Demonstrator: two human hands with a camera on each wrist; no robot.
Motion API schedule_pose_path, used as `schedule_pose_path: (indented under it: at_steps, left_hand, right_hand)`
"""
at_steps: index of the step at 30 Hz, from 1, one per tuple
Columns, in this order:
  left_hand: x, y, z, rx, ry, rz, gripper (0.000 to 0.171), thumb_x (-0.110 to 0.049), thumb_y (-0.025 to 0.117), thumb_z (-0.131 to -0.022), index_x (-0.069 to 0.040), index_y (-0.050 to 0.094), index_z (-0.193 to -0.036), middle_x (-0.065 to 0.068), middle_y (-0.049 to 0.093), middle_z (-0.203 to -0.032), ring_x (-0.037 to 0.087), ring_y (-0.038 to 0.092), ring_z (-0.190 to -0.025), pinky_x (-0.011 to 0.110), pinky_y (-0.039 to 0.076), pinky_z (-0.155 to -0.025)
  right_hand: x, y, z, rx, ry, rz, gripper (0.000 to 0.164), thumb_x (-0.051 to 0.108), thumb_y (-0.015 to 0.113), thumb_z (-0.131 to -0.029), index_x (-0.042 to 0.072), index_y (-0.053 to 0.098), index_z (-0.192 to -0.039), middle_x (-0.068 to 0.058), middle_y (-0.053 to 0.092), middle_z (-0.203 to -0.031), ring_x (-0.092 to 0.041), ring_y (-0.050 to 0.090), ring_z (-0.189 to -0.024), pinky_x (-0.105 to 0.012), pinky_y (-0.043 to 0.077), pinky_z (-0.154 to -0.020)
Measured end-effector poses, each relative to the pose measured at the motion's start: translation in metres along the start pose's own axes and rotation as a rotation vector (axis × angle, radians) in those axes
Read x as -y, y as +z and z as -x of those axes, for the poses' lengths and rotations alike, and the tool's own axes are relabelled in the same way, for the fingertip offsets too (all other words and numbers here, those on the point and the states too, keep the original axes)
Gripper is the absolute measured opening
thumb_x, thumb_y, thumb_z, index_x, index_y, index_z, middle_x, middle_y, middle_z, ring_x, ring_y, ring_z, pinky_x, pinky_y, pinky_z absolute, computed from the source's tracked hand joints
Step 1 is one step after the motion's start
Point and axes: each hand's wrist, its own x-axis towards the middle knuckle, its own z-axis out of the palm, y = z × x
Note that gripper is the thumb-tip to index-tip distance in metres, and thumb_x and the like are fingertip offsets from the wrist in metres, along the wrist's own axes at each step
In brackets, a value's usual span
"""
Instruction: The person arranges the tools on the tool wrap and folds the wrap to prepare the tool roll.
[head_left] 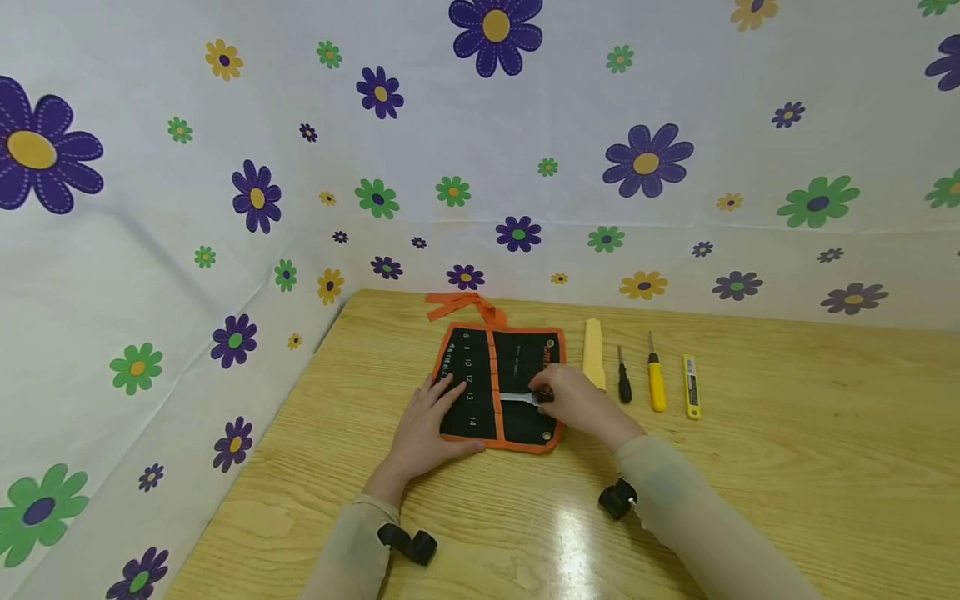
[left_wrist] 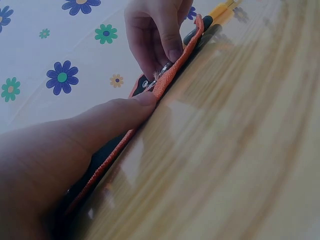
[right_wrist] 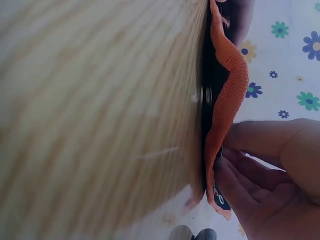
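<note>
A black tool roll (head_left: 517, 358) with orange edging lies open on the wooden table, its left flap printed with size numbers. My right hand (head_left: 573, 400) pinches a silver wrench (head_left: 517, 397) between thumb and fingers over the roll's right half. The wrench lies across toward the orange middle strip; my fingers hide its right end. On the numbered flap rests my left hand (head_left: 426, 423), fingers spread and thumb along the near edge. In the left wrist view, the left thumb (left_wrist: 117, 117) lies along the orange edging. The right wrist view shows the right fingers (right_wrist: 237, 185) close at the roll's edge.
Right of the roll lie a long yellow flat piece (head_left: 592, 350), a small black screwdriver (head_left: 624, 383), a yellow-handled screwdriver (head_left: 656, 383) and a slim yellow labelled item (head_left: 691, 387). An orange tie strap (head_left: 468, 302) trails behind the roll. A flowered cloth (head_left: 570, 200) hangs behind the table.
</note>
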Motion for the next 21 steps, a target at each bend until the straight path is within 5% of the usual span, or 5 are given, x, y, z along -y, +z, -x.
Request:
schedule_pose_path:
  at_steps: [7, 15, 21]
  left_hand:
    - [-0.001, -0.001, 0.001, 0.018, 0.008, -0.011, 0.095, -0.062, 0.073, -0.072, -0.019, 0.037, -0.149, 0.008, 0.025, -0.155, 0.032, 0.008, -0.144, 0.048, 0.009, -0.116]
    - [-0.001, -0.001, 0.000, -0.006, 0.033, -0.013, 0.094, -0.061, 0.074, -0.072, -0.017, 0.039, -0.148, 0.010, 0.027, -0.154, 0.034, 0.010, -0.144, 0.049, 0.010, -0.115]
    - [0.000, -0.002, -0.001, 0.002, 0.022, -0.020, 0.094, -0.061, 0.074, -0.072, -0.018, 0.038, -0.148, 0.009, 0.026, -0.155, 0.033, 0.010, -0.144, 0.049, 0.009, -0.115]
  right_hand:
    - [-0.006, -0.006, 0.009, -0.001, 0.003, -0.039, 0.031, 0.002, 0.075, -0.081, -0.001, 0.067, -0.111, -0.011, 0.062, -0.106, -0.024, 0.058, -0.089, -0.037, 0.052, -0.076]
    - [-0.024, -0.023, 0.022, -0.186, 0.077, -0.039, 0.032, 0.004, 0.074, -0.082, -0.003, 0.066, -0.113, -0.020, 0.060, -0.115, -0.038, 0.055, -0.106, -0.050, 0.048, -0.089]
    - [-0.035, -0.027, 0.025, -0.217, 0.187, -0.016, 0.046, 0.020, 0.078, -0.081, -0.003, 0.063, -0.118, -0.024, 0.055, -0.121, -0.041, 0.049, -0.112, -0.054, 0.043, -0.094]
